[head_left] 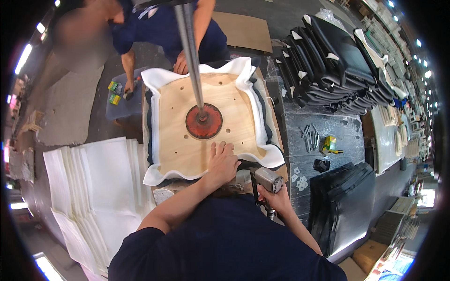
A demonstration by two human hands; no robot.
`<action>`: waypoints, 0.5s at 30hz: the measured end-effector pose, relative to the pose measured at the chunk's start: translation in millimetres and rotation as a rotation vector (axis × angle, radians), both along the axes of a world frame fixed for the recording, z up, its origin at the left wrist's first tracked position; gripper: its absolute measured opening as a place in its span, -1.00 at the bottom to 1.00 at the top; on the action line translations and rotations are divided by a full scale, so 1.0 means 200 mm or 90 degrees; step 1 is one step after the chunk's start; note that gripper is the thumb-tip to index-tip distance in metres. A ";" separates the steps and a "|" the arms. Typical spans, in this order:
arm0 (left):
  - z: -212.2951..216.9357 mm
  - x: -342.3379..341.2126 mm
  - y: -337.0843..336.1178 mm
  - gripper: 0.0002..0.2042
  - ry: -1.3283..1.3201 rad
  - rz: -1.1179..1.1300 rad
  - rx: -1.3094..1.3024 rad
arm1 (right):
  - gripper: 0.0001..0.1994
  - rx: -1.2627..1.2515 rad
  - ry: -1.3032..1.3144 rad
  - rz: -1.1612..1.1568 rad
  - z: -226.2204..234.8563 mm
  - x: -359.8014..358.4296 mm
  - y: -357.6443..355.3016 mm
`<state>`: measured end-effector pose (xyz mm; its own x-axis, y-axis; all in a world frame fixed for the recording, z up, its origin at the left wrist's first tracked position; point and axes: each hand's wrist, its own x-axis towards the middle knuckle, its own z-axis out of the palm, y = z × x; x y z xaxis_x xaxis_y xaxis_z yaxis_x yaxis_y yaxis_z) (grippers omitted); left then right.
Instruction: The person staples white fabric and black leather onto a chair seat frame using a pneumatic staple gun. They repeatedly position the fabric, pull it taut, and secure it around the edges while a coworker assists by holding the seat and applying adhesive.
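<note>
A square plywood panel (pixel 173 107) lies on the work stand, its edges wrapped by white padding (pixel 152 175) with a dark cover showing beneath. A red round disc (pixel 192 126) on a metal rod (pixel 190 51) presses on the panel's middle. My left hand (pixel 224 164) rests on the panel near its front edge, fingers spread over the wood; what its thumb touches is unclear. My right hand (pixel 274 199) grips a pneumatic staple gun (pixel 269 179) by its handle, just right of the front edge. The tip of the gun is partly hidden by its body.
Across the stand a co-worker's hand (pixel 182 63) touches the far edge; the other holds a dark tool (pixel 128 93). White foam sheets (pixel 110 173) are stacked left. To the right are black covers (pixel 323 61), metal strips (pixel 311 138), a yellow-green box (pixel 329 144) and black sheets (pixel 344 201).
</note>
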<state>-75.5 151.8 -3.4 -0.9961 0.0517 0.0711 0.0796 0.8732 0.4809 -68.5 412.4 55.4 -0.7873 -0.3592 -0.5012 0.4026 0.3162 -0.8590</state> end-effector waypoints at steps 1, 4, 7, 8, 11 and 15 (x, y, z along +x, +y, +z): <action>0.00 0.00 -0.01 -0.75 -0.012 0.006 0.011 | -0.46 0.002 0.003 -0.007 0.02 -0.01 -0.04; -0.02 -0.01 0.00 -0.75 -0.029 0.017 0.051 | -0.51 0.079 0.001 0.025 0.00 -0.11 -0.09; -0.05 -0.01 -0.02 -0.74 -0.020 0.036 0.089 | -0.59 0.113 -0.012 0.026 0.01 -0.19 -0.18; -0.06 -0.01 -0.03 -0.74 -0.018 0.038 0.103 | -0.61 0.108 -0.017 0.017 0.01 -0.22 -0.21; -0.08 -0.01 -0.03 -0.74 -0.005 0.056 0.128 | -0.63 0.177 -0.050 0.054 0.02 -0.29 -0.26; -0.09 -0.02 -0.01 -0.74 0.003 0.067 0.132 | -0.63 0.214 -0.054 0.067 0.01 -0.35 -0.31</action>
<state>-79.5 149.5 -22.3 -0.9949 -0.0684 0.0747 -0.0033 0.7590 0.6511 -138.4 350.2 56.6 -0.7046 -0.2402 -0.6678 0.4184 0.6194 -0.6643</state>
